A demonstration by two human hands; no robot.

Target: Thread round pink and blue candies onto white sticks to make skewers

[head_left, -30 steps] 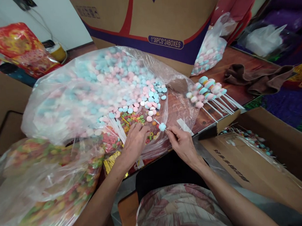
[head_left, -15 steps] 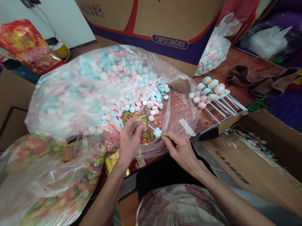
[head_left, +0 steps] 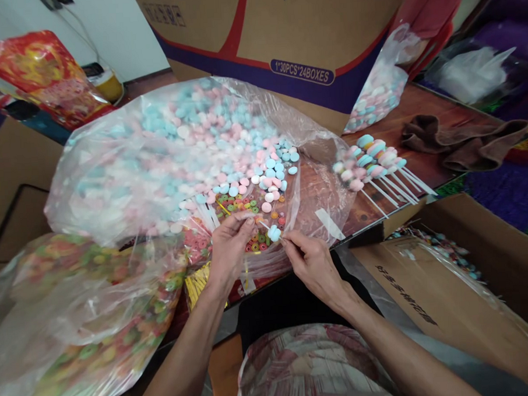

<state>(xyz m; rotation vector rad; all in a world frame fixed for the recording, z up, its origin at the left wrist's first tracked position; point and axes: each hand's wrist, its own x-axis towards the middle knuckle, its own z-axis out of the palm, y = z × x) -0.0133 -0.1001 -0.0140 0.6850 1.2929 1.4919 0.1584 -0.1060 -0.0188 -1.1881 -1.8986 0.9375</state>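
Note:
My right hand (head_left: 313, 263) is closed in a pinch at the lower side of a pale blue candy on a white stick (head_left: 274, 233). The stick's upper end points toward my left hand (head_left: 233, 246), whose thumb and fingertips are pressed together beside it; what they pinch is too small to make out. Beneath both hands lie ring-shaped candies (head_left: 258, 242) in green, red and orange. Just beyond, pink, blue and white marshmallow discs (head_left: 270, 183) spill from a large clear bag (head_left: 126, 151).
Several candy sticks (head_left: 382, 163) lie at the table's right edge. An open carton (head_left: 407, 279) holding more sits lower right. A bag of ring candies (head_left: 90, 328) fills the lower left. Behind stand a big box (head_left: 257, 35), a small marshmallow bag (head_left: 377, 94) and a brown cloth (head_left: 458, 143).
The blue candy and my right hand have shifted slightly left, and the stick's end is now at my left fingertips. The whole view has shifted slightly.

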